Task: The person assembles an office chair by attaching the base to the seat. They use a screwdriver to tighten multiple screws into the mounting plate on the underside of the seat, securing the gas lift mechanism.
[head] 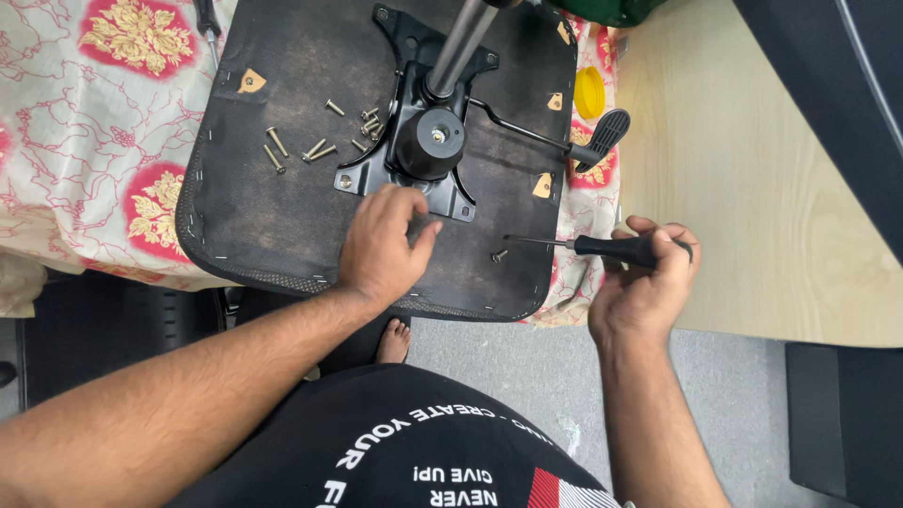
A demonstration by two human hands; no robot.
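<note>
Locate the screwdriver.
Head view, right side: the screwdriver is in the right hand, tip pointing left over the chair seat, near a lone screw.

An upturned black chair seat (282, 202) lies on a floral cloth (85, 141), with a black metal mounting plate (414, 122) and gas cylinder (461, 42) at its centre. The left hand (381, 246) rests on the seat beside the plate's near corner. The right hand (644, 282) grips a black-handled screwdriver (602, 246), tip near a loose screw (499, 255). More screws (301, 146) lie scattered left of the plate.
</note>
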